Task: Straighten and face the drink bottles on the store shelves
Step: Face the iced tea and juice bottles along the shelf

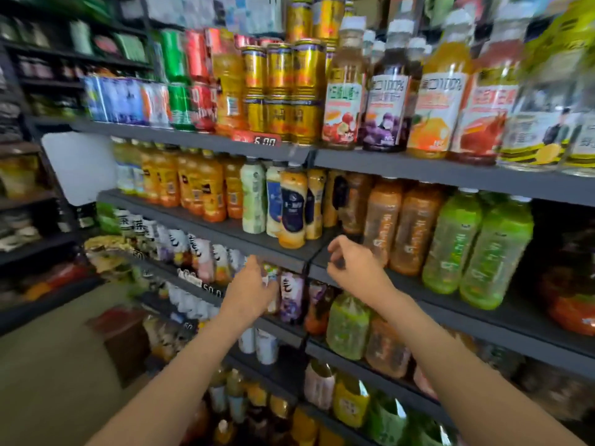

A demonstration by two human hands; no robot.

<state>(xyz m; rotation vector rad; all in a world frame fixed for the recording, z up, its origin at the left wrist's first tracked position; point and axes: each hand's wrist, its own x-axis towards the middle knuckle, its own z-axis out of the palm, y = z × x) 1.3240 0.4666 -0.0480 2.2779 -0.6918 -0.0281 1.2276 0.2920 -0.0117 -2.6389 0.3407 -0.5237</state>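
Currently both arms are being stretched toward the middle tiers of the shelving, where rows of drink bottles are being tidied. The left hand is being held against a small bottle in the third row down, its fingers seemingly being wrapped round the bottle's left side; motion blur is hiding whether a firm hold is being kept, so the grip cannot be told for certain. The right hand is being hung just in front of the shelf edge with fingers loosely curled, and nothing is being held in it.

That bottle is being kept upright, its long axis vertical, directly ahead of the left hand and up against the purple-labelled bottle on its right. The left hand is plainly the nearer; the right is being held above and to the right, near the tall orange bottles on the tier above.

Room is judged to be tight: neighbours are being pressed close on both sides, and the shelf above is overhanging the caps. A turn about the vertical axis is likely being called for rather than a lift, since open space is being offered only toward the aisle, forward of the shelf lip.
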